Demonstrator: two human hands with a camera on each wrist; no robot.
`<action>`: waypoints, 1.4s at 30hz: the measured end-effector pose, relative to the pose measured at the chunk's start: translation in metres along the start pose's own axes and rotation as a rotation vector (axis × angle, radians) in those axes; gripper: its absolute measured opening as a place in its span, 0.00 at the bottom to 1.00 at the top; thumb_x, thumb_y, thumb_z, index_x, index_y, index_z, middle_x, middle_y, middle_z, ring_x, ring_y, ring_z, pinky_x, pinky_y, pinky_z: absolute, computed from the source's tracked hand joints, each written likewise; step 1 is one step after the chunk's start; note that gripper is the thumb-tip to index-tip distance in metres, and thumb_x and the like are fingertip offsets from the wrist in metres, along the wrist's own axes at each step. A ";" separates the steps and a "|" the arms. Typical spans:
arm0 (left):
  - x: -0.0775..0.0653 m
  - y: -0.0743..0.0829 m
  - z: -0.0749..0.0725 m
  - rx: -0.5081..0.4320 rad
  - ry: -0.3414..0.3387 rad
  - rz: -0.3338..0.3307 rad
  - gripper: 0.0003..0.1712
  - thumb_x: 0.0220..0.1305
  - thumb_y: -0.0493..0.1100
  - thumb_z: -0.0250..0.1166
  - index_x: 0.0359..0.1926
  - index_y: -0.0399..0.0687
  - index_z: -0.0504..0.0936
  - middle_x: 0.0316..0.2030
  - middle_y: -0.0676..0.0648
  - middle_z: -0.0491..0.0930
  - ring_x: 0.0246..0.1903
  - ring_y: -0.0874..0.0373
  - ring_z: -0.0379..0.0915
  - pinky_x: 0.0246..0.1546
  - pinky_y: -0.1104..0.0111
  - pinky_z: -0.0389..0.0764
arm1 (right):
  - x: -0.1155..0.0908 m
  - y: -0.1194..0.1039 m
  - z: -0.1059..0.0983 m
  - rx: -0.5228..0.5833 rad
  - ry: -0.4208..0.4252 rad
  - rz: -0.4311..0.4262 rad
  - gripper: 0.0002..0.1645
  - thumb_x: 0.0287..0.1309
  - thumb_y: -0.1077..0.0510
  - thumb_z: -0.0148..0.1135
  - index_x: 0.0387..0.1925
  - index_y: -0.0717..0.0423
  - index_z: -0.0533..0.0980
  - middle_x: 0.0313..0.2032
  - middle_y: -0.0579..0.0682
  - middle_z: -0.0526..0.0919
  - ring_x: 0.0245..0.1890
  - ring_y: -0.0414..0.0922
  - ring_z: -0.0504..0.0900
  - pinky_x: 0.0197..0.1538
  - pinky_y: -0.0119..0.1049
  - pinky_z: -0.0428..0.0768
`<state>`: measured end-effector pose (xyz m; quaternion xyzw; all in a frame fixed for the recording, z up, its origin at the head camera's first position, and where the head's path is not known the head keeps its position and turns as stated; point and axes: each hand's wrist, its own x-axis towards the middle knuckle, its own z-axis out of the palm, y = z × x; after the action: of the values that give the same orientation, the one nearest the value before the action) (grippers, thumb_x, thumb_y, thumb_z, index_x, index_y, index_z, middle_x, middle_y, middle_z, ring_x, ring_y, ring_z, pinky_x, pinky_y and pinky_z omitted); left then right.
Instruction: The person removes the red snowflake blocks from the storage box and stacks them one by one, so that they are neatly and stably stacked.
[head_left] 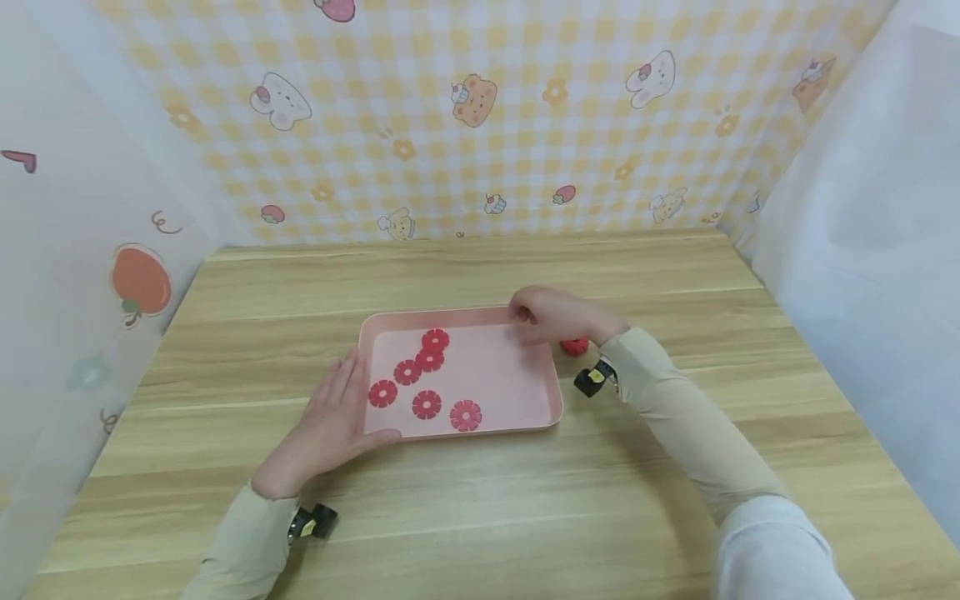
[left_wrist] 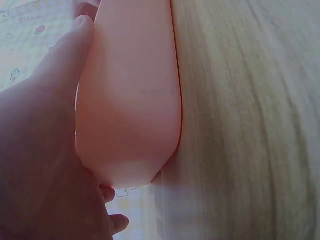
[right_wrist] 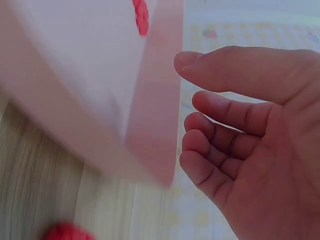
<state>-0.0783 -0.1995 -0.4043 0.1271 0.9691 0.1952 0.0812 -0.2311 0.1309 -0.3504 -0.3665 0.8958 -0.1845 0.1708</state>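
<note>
A shallow pink tray (head_left: 506,371) lies on the table, with several red flower-shaped discs in it. Toward its front are a disc (head_left: 427,405) and a paler disc (head_left: 466,415); others lie along the left side and back. My left hand (head_left: 330,421) rests against the tray's near left corner, fingers straight along the left wall and thumb along the front rim. Over the far right corner is my right hand (head_left: 551,315). The right wrist view shows its fingers (right_wrist: 215,107) loosely bent beside the tray wall (right_wrist: 157,100), holding nothing.
More red pieces (head_left: 574,345) sit right of the tray, partly hidden by the right wrist; only a blurred red edge (right_wrist: 65,232) shows in the right wrist view. A yellow checked backdrop (head_left: 517,158) stands behind the wooden table (head_left: 480,525).
</note>
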 end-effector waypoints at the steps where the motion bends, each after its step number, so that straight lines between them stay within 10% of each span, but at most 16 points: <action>1: 0.000 -0.001 0.000 0.000 0.000 -0.003 0.69 0.48 0.68 0.68 0.73 0.31 0.41 0.73 0.30 0.40 0.71 0.33 0.35 0.68 0.38 0.46 | 0.005 -0.004 0.002 -0.005 -0.009 -0.012 0.18 0.57 0.59 0.64 0.47 0.63 0.75 0.39 0.57 0.78 0.37 0.46 0.72 0.42 0.37 0.74; 15: -0.003 -0.001 0.000 -0.012 0.013 0.001 0.69 0.47 0.67 0.69 0.73 0.32 0.41 0.74 0.32 0.39 0.72 0.34 0.35 0.68 0.38 0.47 | 0.052 -0.041 0.040 0.026 -0.148 -0.014 0.18 0.53 0.59 0.65 0.48 0.51 0.75 0.34 0.46 0.76 0.36 0.43 0.75 0.41 0.31 0.75; 42: -0.003 -0.001 0.000 -0.002 0.008 -0.017 0.69 0.47 0.69 0.68 0.73 0.31 0.43 0.73 0.32 0.41 0.72 0.33 0.36 0.69 0.40 0.48 | 0.061 -0.044 0.055 0.034 -0.187 -0.041 0.15 0.53 0.62 0.64 0.44 0.50 0.78 0.35 0.43 0.78 0.37 0.42 0.76 0.43 0.31 0.77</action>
<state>-0.0759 -0.2008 -0.4045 0.1181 0.9702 0.1960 0.0791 -0.2217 0.0459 -0.3889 -0.3976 0.8648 -0.1683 0.2563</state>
